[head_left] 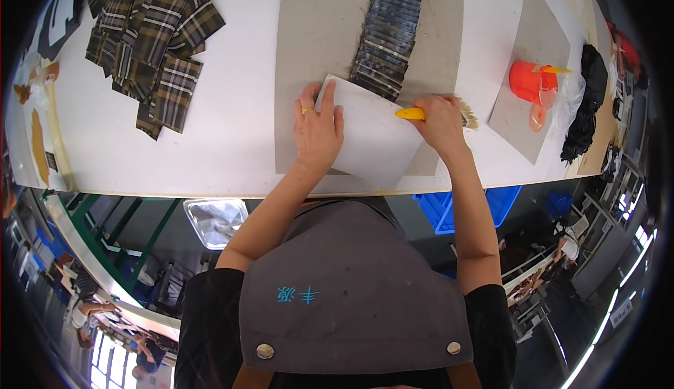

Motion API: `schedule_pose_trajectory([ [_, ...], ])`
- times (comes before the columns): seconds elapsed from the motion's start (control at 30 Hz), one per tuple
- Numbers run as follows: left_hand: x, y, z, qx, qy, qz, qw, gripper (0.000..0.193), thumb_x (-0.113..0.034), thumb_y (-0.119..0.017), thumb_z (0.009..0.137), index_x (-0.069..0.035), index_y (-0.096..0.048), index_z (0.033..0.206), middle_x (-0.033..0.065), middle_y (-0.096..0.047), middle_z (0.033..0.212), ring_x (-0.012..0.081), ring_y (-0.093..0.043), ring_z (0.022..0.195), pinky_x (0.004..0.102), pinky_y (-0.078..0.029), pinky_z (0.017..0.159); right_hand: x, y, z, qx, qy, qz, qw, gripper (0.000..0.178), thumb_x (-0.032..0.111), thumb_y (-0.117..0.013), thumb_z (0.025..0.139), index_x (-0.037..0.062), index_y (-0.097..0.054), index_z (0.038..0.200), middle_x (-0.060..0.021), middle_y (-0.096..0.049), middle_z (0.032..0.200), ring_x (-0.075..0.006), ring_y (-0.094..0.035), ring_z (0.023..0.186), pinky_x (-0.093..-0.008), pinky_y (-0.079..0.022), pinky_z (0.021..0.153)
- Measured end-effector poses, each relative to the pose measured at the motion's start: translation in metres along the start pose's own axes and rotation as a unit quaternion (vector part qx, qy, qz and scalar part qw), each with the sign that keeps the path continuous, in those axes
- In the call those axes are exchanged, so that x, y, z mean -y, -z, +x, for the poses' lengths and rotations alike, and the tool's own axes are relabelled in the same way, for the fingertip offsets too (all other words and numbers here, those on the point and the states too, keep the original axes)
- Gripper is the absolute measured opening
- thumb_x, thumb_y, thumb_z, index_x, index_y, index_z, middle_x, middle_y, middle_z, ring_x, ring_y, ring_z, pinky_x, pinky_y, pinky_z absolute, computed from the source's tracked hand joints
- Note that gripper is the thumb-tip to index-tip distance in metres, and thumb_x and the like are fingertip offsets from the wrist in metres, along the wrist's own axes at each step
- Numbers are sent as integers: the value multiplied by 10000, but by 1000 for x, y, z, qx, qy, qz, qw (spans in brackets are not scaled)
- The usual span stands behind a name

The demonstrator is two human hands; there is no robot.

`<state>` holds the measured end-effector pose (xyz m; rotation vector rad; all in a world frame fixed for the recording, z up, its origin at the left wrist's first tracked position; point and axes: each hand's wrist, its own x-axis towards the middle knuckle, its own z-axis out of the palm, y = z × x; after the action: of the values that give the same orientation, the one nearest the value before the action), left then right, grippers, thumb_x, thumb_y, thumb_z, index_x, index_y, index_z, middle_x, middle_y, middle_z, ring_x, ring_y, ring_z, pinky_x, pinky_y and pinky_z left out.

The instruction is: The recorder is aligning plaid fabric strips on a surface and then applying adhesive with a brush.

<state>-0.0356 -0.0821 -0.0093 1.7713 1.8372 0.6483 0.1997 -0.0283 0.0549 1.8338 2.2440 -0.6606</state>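
Observation:
My left hand [319, 126] rests at the left edge of a white sheet [372, 126], fingers spread and pressing flat on it. In my right hand [441, 122] is a brush with a yellow handle [411, 114]; its pale bristles [468, 114] show to the right of the fist. The sheet touches or covers the near end of a long row of overlapping dark plaid fabric pieces [388, 34]. That row lies on a grey board [309, 38], and the sheet hangs slightly past its near side.
Loose brown plaid pieces [151, 45] are heaped at the left. On the right, an orange-red cup [526, 81] with a yellow handle in it stands on another grey board [528, 31], beside clear plastic and a black bundle [586, 101]. A blue crate [502, 203] sits below the table edge.

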Motion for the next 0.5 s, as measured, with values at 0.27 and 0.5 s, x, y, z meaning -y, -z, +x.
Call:
schedule_pose_trajectory([
  [0.27, 2, -10, -5, -64, -65, 4, 996, 505, -120, -690, 838, -120, -582, 1331, 131, -465, 1388, 366, -451, 1193, 499, -386, 959, 1, -1, 0, 2, -3, -21, 1000, 178, 266, -782, 784, 103, -734, 836, -81, -711, 830, -270, -667, 873, -439, -410, 924],
  [0.5, -7, -11, -11, -55, -125, -23, 990, 484, -100, -683, 826, -109, -606, 1304, 86, -487, 1411, 340, -463, 1209, 501, -374, 988, -1, -2, -3, -15, 6, -8, 1000, 157, 247, -754, 805, 98, -723, 843, -63, -697, 818, -271, -659, 850, -429, -411, 913],
])
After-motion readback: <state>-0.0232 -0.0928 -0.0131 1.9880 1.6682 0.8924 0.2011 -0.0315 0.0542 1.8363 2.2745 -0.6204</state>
